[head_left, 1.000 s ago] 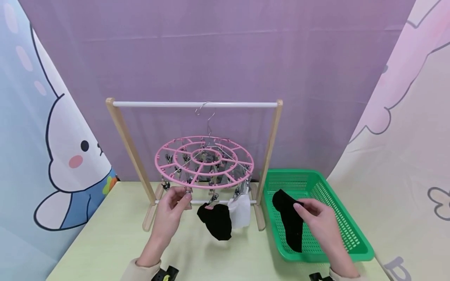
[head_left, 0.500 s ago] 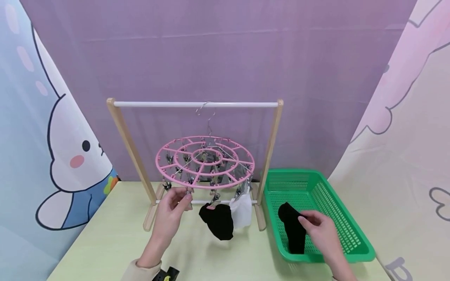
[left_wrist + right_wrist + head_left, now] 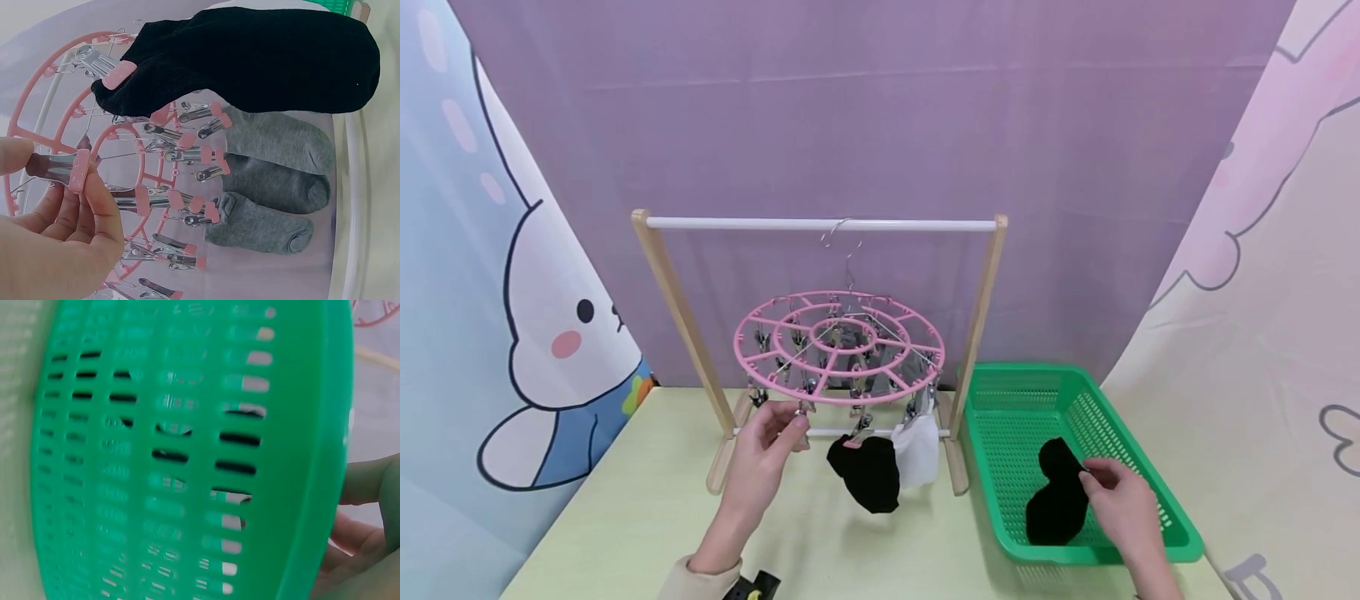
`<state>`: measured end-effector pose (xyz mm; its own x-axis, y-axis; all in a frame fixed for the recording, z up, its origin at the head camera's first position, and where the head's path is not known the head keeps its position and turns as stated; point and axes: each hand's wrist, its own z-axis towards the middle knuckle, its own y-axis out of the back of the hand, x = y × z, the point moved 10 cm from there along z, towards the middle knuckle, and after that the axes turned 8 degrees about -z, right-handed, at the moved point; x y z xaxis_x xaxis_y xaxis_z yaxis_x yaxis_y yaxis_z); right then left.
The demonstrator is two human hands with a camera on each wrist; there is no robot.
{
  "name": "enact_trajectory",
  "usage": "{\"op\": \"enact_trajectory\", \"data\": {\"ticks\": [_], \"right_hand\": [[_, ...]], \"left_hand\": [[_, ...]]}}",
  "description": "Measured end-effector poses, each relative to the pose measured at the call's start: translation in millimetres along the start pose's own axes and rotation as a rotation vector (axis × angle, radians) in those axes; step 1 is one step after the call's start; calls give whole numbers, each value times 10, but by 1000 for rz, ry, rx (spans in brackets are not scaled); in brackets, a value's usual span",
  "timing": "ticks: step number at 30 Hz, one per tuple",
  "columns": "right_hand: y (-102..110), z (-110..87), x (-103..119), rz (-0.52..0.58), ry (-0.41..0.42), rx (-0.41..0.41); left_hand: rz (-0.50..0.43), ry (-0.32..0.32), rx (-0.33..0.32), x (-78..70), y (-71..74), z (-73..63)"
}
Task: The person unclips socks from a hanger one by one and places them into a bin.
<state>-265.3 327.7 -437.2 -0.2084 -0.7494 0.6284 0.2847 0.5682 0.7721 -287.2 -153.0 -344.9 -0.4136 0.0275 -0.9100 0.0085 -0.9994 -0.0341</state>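
My left hand (image 3: 763, 454) pinches a metal clip (image 3: 57, 170) with pink tips, at the front of the round pink clip hanger (image 3: 838, 398). Beside it hangs a black sock (image 3: 868, 475), held by another clip, with a white sock (image 3: 916, 450) to its right. Deeper under the hanger, several grey socks (image 3: 275, 140) hang in the left wrist view. Over the green basket (image 3: 1183, 546), my right hand (image 3: 1123, 504) pinches the edge of a second black sock (image 3: 1056, 508), which bends down into the basket. In the right wrist view the basket wall hides this sock except through its slots.
A wooden stand (image 3: 681, 321) with a white top bar (image 3: 760, 223) carries the hanger by its hook. Several bare clips (image 3: 178, 244) dangle below the rings. The basket stands right of the stand on the pale table (image 3: 647, 500), with a purple curtain (image 3: 850, 108) behind.
My right hand has moved right and down with its black sock, which now sits lower and folded in the basket. My left hand stays at the clip.
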Motion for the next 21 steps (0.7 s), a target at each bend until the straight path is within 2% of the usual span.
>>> {"op": "enact_trajectory", "data": {"ticks": [3, 6, 14, 21], "right_hand": [[28, 3, -5, -20, -1, -18], [40, -18, 96, -26, 32, -24], [65, -125, 636, 19, 172, -33], [43, -280, 1126, 143, 321, -30]], "left_hand": [[-1, 5, 4, 10, 2, 1], [1, 3, 10, 3, 0, -1], [2, -7, 7, -23, 7, 9], [10, -14, 11, -31, 0, 16]]}}
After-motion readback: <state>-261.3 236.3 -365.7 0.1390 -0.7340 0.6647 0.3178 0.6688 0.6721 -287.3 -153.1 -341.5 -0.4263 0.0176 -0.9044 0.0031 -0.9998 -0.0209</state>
